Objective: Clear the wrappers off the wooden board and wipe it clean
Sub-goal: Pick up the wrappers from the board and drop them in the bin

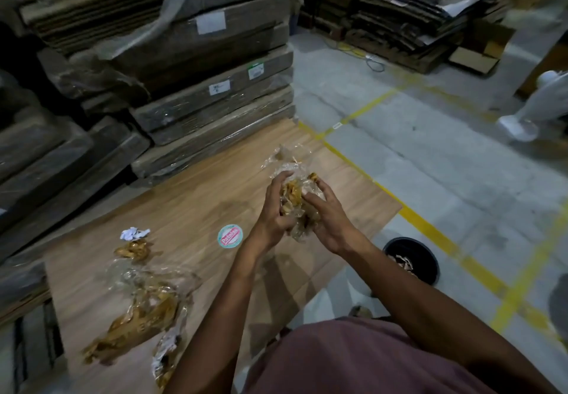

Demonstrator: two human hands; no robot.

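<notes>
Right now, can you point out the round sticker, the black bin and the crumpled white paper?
round sticker (230,235): head view, on the middle of its printed face.
black bin (430,263): head view, on its dark right inner wall.
crumpled white paper (132,233): head view, on the middle of the wad.

A smooth, light wood grain with a faint sheen is shown by the wooden board (196,209); the wrappers (144,310) are seen as clear, crinkled, glossy plastic, a white scrap (134,233) as crumpled paper, the stacked cartons (212,98) as matt cardboard under shiny film
</notes>
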